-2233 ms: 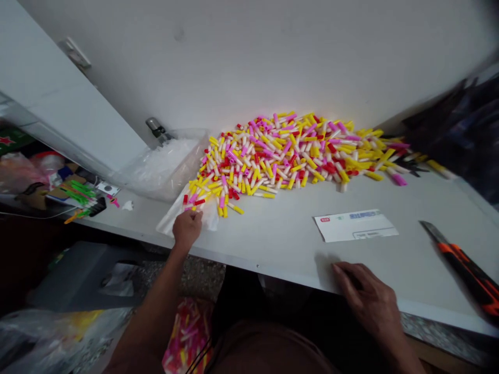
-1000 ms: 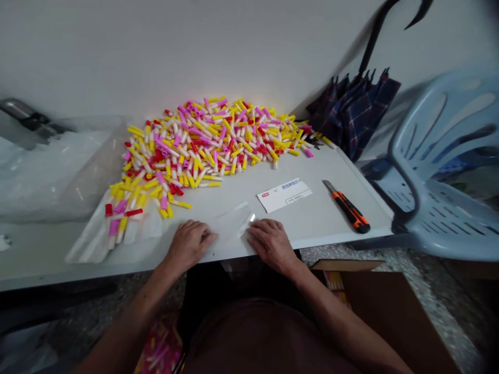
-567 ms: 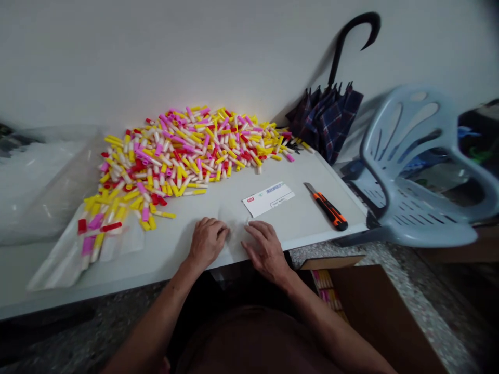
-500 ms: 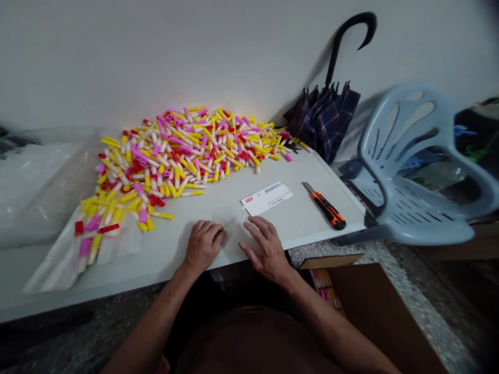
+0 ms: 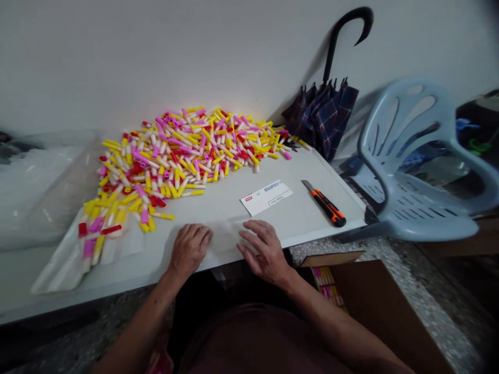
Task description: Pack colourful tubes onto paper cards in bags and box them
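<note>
My left hand (image 5: 191, 246) rests at the table's front edge, its fingers closed together on the edge of a thin clear plastic piece (image 5: 224, 235) that looks like a flat bag. Facing it, my right hand (image 5: 265, 253) has its fingers apart, the fingertips at the other end of that plastic. Just beyond lies a white printed card (image 5: 266, 198). To the right of the card is an orange and black utility knife (image 5: 328, 206) with its blade out. A heap of small white tubes with yellow, pink and red ends (image 5: 187, 153) covers the table's back.
Several tubes lie on clear plastic bags (image 5: 58, 267) at the left, near a large plastic sack (image 5: 35, 197). A folded plaid umbrella (image 5: 325, 114) leans on the wall. Right of the table (image 5: 234, 192) stand a grey-blue chair (image 5: 421, 208) and, lower, an open cardboard box (image 5: 382, 311) holding tubes.
My left hand has moved left and slightly toward me, widening the gap between the hands, with the clear plastic stretched across it. My right hand has barely moved.
</note>
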`<state>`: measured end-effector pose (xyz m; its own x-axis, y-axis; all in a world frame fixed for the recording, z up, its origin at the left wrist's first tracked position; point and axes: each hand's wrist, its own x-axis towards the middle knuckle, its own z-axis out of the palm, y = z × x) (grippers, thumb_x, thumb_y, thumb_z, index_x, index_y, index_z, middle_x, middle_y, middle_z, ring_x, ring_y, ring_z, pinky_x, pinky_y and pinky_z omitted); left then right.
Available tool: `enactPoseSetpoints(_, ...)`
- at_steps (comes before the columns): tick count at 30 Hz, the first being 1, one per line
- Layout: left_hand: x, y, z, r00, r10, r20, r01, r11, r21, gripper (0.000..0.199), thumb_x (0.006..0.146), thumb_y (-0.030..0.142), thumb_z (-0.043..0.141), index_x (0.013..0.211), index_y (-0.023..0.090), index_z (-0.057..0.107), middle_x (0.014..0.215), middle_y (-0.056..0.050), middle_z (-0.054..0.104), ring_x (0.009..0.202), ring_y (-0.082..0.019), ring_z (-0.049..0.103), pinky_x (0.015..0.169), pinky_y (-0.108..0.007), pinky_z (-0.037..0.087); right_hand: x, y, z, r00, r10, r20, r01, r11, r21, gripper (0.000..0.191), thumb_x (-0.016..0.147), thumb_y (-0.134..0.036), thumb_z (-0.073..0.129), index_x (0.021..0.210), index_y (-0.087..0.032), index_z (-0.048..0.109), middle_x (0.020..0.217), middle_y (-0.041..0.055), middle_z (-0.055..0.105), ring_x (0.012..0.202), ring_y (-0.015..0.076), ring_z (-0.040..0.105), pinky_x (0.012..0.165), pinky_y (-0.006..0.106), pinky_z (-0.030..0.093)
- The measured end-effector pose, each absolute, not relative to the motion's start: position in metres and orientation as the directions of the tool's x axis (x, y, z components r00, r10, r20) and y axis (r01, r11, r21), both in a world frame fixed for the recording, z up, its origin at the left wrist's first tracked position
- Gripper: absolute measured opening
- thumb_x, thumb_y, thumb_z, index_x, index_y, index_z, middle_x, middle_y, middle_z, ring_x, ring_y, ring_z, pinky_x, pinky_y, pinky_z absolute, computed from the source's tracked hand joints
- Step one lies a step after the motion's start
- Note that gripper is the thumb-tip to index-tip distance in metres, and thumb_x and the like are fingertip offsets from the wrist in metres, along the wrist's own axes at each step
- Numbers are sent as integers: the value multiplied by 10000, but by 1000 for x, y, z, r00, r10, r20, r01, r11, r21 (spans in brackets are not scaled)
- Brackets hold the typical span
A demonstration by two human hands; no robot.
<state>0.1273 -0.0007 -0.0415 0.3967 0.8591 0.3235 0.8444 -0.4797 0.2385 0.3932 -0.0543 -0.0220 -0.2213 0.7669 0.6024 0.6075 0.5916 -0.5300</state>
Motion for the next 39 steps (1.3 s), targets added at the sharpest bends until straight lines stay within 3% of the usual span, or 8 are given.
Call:
enactPoseSetpoints(6, 134, -2, -37, 335, 896, 290, 876, -410, 253, 253, 1045, 329, 481, 1063, 231, 713, 1081, -93, 728, 1042, -296, 614, 975, -444, 467, 392, -48, -43, -388, 856, 342, 685, 516, -514, 189, 995, -278, 669, 1172, -232, 716, 1268, 95, 724, 1264, 285, 619, 1162, 568, 415)
enactPoseSetpoints(12, 183, 5, -27, 469, 861, 196, 807, -508, 300, 214, 1017, 311, 581, 1171, 228, 705, 1149, -82, 712, 1082, -279, 604, 952, -417, 476, 394, -49, -47, -385, 826, 410, 654, 558, -511, 185, 1009, -259, 648, 1165, -206, 732, 1254, 114, 717, 1243, 277, 617, 1150, 538, 453)
enactPoseSetpoints(21, 203, 11, -13, 370, 929, 13, 870, -351, 346, 46, 940, 207, 660, 902, 215, 685, 1031, -69, 720, 1067, -286, 612, 905, -424, 465, 408, -65, -55, -255, 851, 460, 682, 495, -538, 179, 1004, -242, 652, 1154, -236, 749, 1198, 93, 752, 1209, 274, 653, 1153, 549, 440)
enactPoseSetpoints(23, 208, 12, -10, 370, 929, -17, 869, -340, 358, 21, 917, 200, 690, 934, 210, 683, 1023, -71, 728, 1064, -290, 624, 901, -421, 463, 409, -66, -55, -247, 856, 454, 685, 486, -544, 188, 1003, -236, 648, 1160, -240, 750, 1196, 93, 752, 1208, 275, 655, 1150, 550, 444)
enactPoseSetpoints(27, 224, 15, -9, 410, 911, -34, 850, -369, 376, 197, 908, 231, 729, 1103, 230, 705, 988, -59, 749, 1019, -292, 642, 880, -417, 455, 410, -64, -55, -265, 850, 455, 677, 500, -539, 200, 1008, -241, 635, 1174, -239, 746, 1208, 90, 748, 1213, 273, 652, 1147, 551, 450)
enactPoseSetpoints(31, 231, 20, -16, 453, 891, 4, 811, -414, 413, 37, 923, 207, 705, 907, 232, 727, 925, -48, 737, 958, -272, 631, 858, -411, 445, 409, -64, -56, -276, 851, 446, 682, 501, -533, 215, 1012, -245, 627, 1195, -230, 741, 1221, 95, 742, 1217, 269, 645, 1153, 550, 446)
enactPoseSetpoints(34, 228, 18, -28, 461, 878, 128, 756, -464, 461, 117, 950, 195, 668, 849, 231, 715, 908, -37, 719, 937, -256, 610, 861, -407, 445, 407, -67, -56, -267, 861, 433, 672, 489, -557, 211, 1010, -246, 632, 1188, -236, 744, 1232, 97, 737, 1218, 273, 643, 1155, 566, 440)
enactPoseSetpoints(39, 219, 8, -50, 427, 835, 347, 649, -550, 525, 124, 1007, 236, 612, 918, 237, 699, 952, -22, 730, 933, -242, 590, 895, -410, 449, 439, -44, -43, -182, 907, 379, 527, 415, -742, 303, 1005, -372, 659, 1285, -267, 706, 1245, 104, 727, 1149, 271, 682, 1021, 493, 558)
